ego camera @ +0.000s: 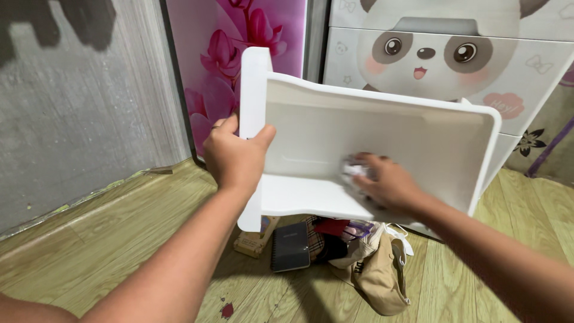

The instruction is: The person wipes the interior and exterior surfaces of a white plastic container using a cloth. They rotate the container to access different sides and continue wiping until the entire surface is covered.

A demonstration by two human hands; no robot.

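A white plastic drawer [382, 128] is tipped on its side above the floor, its open inside facing me. My left hand [235, 152] grips the drawer's front panel at its left edge, thumb on the inside. Inside the drawer, my right hand [385, 182] presses a crumpled whitish cloth [353, 170] against the lower inner wall. Most of the cloth is hidden by my fingers.
Under the drawer lies a heap on the wood-look floor [119, 239]: a dark notebook [290, 246], a tan cap [379, 275], checked fabric and small items. A panda-printed drawer cabinet [442, 54] stands behind, a pink flowered panel [221, 54] beside it, a grey wall [78, 113] left.
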